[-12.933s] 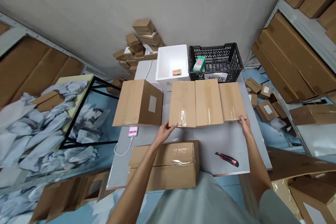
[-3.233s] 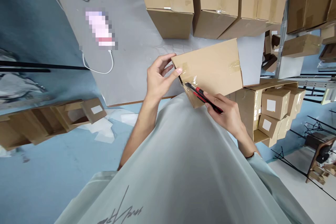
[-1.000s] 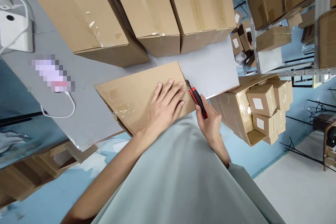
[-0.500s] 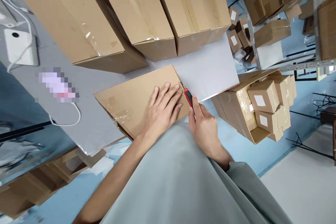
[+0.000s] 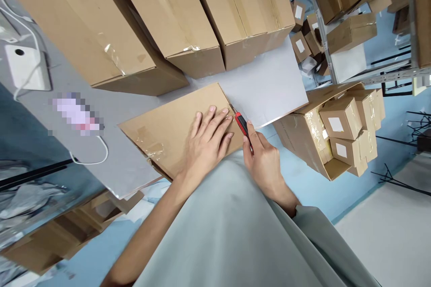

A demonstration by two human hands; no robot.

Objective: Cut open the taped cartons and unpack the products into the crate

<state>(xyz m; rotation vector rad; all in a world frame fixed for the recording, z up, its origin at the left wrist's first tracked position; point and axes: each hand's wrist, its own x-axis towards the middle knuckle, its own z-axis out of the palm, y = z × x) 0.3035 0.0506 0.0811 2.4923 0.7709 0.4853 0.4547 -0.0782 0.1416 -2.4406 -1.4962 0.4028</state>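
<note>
A taped cardboard box (image 5: 168, 125) lies at the near edge of the grey table (image 5: 269, 85). My left hand (image 5: 207, 141) rests flat on its top with the fingers stretched out, pressing it down. My right hand (image 5: 264, 163) is closed around a red and black utility knife (image 5: 241, 124). The knife's blade end touches the right-hand edge of the box, just beside my left fingertips. My grey shirt hides the near side of the box.
Three long cardboard boxes (image 5: 202, 13) stand side by side behind the taped box. A white charger block (image 5: 25, 67) with a cable lies at the table's left. An open carton of small labelled boxes (image 5: 340, 134) sits on the blue floor to the right, beneath shelving.
Over the last second my right hand slid the knife a little toward me along the box's right edge. My left hand stayed flat on the box. The view shifted slightly.
</note>
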